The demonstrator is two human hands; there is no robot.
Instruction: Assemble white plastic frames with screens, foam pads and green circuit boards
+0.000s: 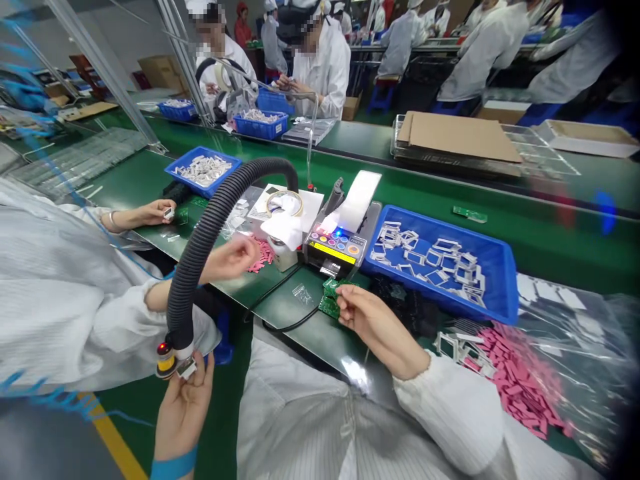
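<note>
At the lower left, my left hand (181, 407), with a blue band round its wrist, grips a small white-framed part (187, 369) between thumb and fingers. It is right under the mouth of a black corrugated hose (200, 267), beside a yellow-and-black fitting (165, 360) with a red light. My right hand (373, 320) pinches the edge of a green circuit board (329, 305) over the front of the bench. A small clear bag (303, 295) lies left of the board. Behind it stands a label dispenser (340, 237) with a white strip coming out.
A blue bin (507, 267) holds white frames. Pink strips (525, 387) and plastic bags (590, 333) lie at right. A co-worker's hands (233, 258) are close on the left. A black cable (280, 293) crosses the bench; another green board (470, 214) lies farther back.
</note>
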